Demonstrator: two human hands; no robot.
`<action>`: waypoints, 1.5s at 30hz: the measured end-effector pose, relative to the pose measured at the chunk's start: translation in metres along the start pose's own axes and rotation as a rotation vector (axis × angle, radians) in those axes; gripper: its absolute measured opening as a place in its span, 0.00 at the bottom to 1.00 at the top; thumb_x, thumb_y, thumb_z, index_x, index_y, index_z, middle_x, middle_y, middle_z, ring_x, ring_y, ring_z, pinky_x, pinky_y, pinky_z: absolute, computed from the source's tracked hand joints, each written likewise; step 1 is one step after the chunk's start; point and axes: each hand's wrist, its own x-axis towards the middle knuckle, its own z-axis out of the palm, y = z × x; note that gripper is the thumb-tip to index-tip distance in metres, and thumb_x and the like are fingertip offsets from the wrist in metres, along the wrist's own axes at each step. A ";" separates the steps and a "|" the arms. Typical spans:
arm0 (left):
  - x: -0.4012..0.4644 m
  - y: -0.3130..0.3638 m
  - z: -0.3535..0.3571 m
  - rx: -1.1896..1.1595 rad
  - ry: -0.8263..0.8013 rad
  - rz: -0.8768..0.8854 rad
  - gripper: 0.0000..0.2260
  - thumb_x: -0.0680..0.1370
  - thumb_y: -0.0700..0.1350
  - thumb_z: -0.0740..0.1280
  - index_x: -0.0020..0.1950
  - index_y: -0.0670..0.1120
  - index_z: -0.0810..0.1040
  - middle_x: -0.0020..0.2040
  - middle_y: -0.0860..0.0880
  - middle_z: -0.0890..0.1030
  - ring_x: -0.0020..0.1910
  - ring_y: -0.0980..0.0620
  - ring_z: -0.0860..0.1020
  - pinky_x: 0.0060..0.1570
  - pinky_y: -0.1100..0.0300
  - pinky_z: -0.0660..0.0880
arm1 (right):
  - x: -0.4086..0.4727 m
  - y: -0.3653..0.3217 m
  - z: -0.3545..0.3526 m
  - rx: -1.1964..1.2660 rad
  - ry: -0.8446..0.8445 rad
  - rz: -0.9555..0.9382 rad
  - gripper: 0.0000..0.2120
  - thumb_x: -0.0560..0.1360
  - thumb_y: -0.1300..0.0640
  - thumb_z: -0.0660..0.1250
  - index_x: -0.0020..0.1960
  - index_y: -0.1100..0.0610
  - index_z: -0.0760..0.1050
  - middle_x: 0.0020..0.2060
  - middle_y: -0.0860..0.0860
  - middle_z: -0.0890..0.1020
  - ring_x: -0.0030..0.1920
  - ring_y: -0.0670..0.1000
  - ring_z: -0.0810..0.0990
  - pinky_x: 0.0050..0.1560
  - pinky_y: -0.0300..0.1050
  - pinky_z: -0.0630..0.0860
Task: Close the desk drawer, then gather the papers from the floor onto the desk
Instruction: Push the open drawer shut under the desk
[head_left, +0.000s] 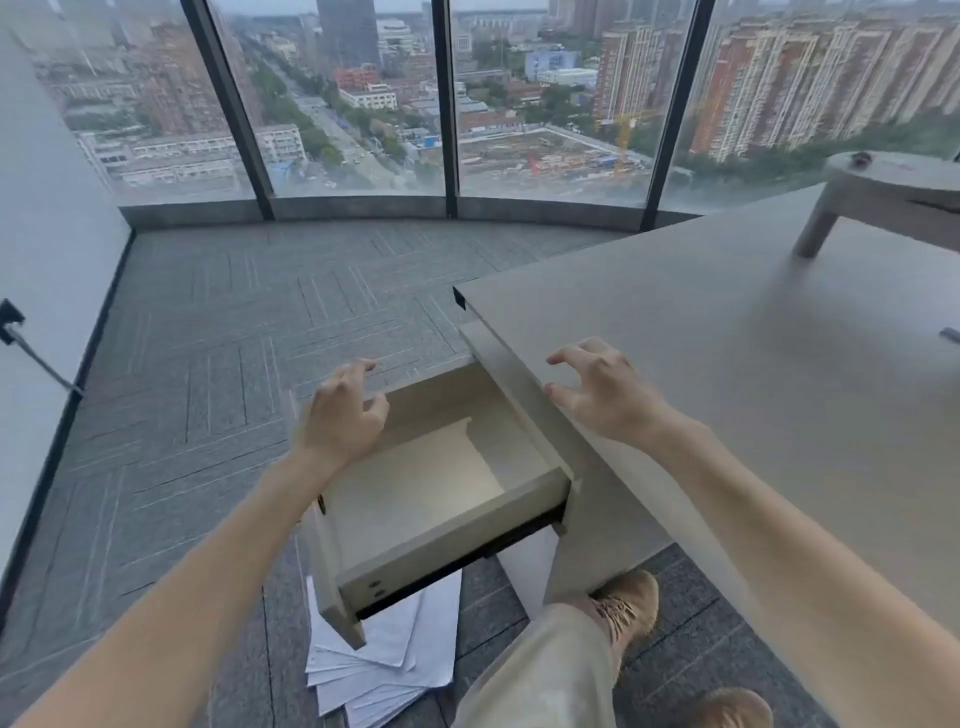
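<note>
Drawer open, papers on the floor

Both hands hang open and empty: left hand (340, 415) over the stiff drawer (436, 499), right hand (597, 389) above the tabletop (727, 364). Push its front panel. Light, slippery papers (384, 670) lie below the left hand.

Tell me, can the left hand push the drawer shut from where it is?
Probably yes. The left hand hovers open right over the drawer, near its front panel, with nothing in between. The drawer looks empty, so nothing should jam it.
</note>
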 end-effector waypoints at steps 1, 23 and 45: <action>0.000 -0.005 0.001 0.012 0.005 -0.041 0.20 0.77 0.43 0.63 0.70 0.43 0.71 0.68 0.42 0.75 0.65 0.41 0.75 0.60 0.48 0.72 | 0.009 0.003 0.005 0.000 0.012 -0.017 0.20 0.77 0.48 0.67 0.67 0.55 0.76 0.64 0.57 0.76 0.65 0.59 0.75 0.66 0.53 0.70; -0.030 -0.123 0.049 -0.830 -0.003 -0.915 0.12 0.78 0.32 0.61 0.59 0.33 0.79 0.46 0.38 0.82 0.39 0.44 0.79 0.40 0.54 0.78 | 0.060 0.018 0.027 -0.279 -0.048 0.058 0.29 0.77 0.33 0.53 0.76 0.40 0.61 0.78 0.58 0.61 0.79 0.59 0.54 0.76 0.68 0.47; 0.040 0.008 0.142 -1.091 -0.244 -0.735 0.07 0.79 0.35 0.63 0.56 0.38 0.78 0.45 0.39 0.83 0.41 0.43 0.82 0.39 0.57 0.83 | 0.061 0.022 0.030 -0.207 -0.032 0.059 0.27 0.79 0.36 0.52 0.76 0.40 0.62 0.78 0.58 0.60 0.80 0.59 0.51 0.77 0.67 0.43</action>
